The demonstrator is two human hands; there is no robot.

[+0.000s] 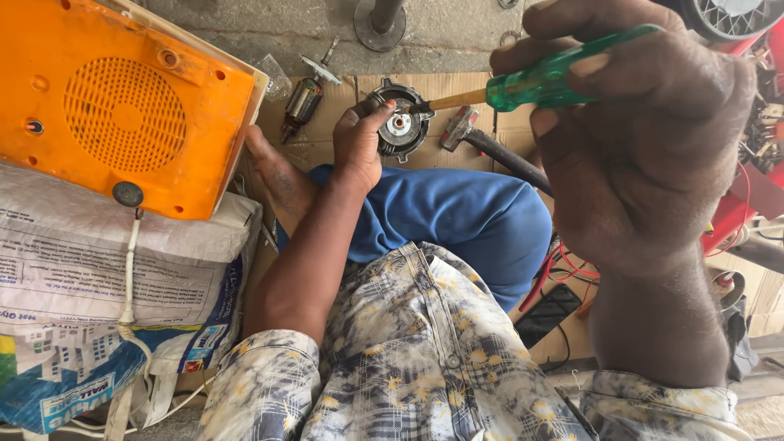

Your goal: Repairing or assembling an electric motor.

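far left, an orange speaker box [122, 102] rests on a printed sack [98, 278]. the left hand [359, 143] grips a round black motor housing [402, 129] on cardboard [457, 86] beyond the knee. the right hand [637, 139] is closed around a green-handled screwdriver [539, 82], tip in the housing.

A bulging white printed sack [98, 278] with blue and green patches is lying at left, under an orange box [122, 106].

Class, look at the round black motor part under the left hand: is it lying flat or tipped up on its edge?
Flat. The round black motor part rests open face up on the cardboard, steadied by the left hand.
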